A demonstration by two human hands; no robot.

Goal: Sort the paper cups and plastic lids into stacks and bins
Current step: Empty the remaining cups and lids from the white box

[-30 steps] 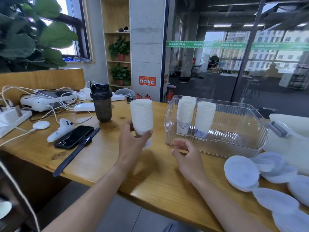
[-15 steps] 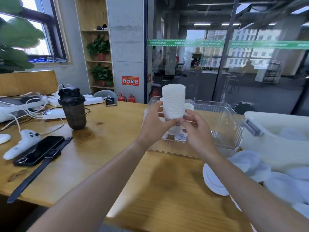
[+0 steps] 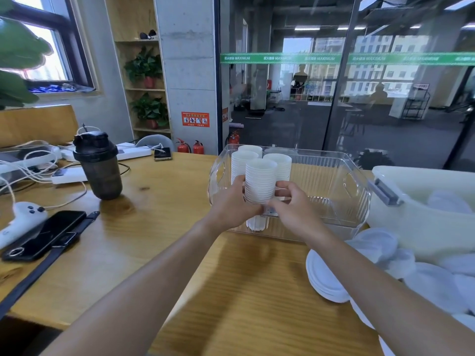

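A tall stack of white paper cups (image 3: 260, 181) stands inside the clear plastic bin (image 3: 357, 191), near its front left corner. My left hand (image 3: 232, 204) grips the stack from the left and my right hand (image 3: 293, 204) grips it from the right, both low on the stack. Three more cup stacks (image 3: 279, 163) stand behind it in the bin. White plastic lids (image 3: 326, 278) lie stacked and scattered on the table at the right. More lids (image 3: 447, 201) sit in the cream bin (image 3: 411, 227).
A dark shaker bottle (image 3: 99, 165), a phone (image 3: 43, 235) with a strap, a white controller (image 3: 20, 219), power strips and cables crowd the table's left side. A wooden table (image 3: 159, 240) stretches in front of the bins.
Both hands have carried the cup stack from above the bin's front wall down into the bin, next to the other stacks. One second ago only my left hand held it, over the table.
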